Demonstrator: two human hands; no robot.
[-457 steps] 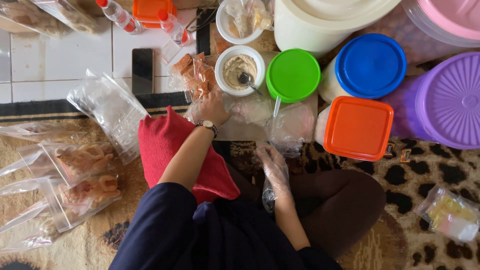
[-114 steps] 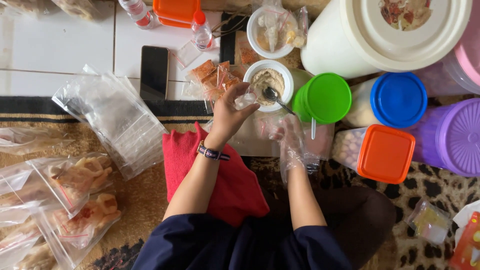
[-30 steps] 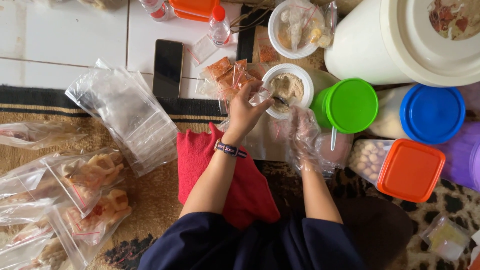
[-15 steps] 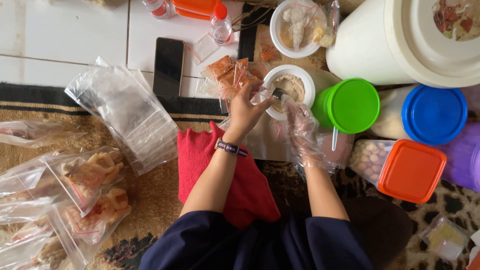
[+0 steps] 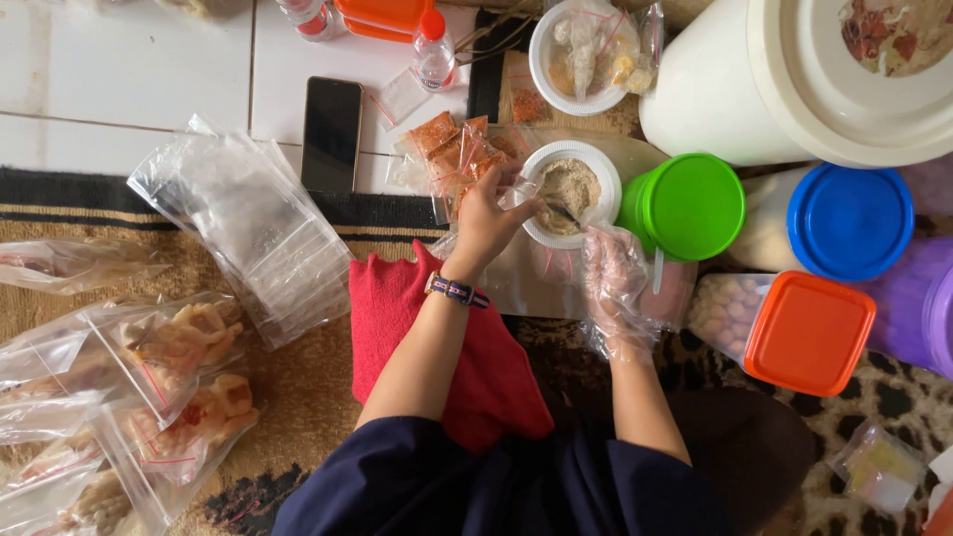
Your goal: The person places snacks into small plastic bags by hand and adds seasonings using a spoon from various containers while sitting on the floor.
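Small clear plastic bag (image 5: pixel 518 191) is pinched at its mouth between the fingers of the left hand (image 5: pixel 484 220) and held at the near-left rim of the white bowl (image 5: pixel 606 177), which holds tan powder. Left hand is closed on the bag; a striped watch band sits on that wrist. Right hand (image 5: pixel 613 280), inside a loose clear glove, holds the handle of a metal spoon (image 5: pixel 564 211) whose head lies in the powder; fingers are curled, but the glove hides exactly how they close on the handle. Just left of the bowl lies a heap of small packets of orange-red powder (image 5: pixel 447 149). To the bowl's right stands a green-lidded tub (image 5: pixel 689 205); beyond it a blue-lidded tub (image 5: pixel 854 225) and an orange-lidded box (image 5: pixel 809 333). A red cloth (image 5: pixel 397 308) lies under the left forearm. Further left: a stack of empty clear bags (image 5: pixel 248 228), a dark phone (image 5: pixel 331 132), and bagged crackers (image 5: pixel 169 367) on the rug.
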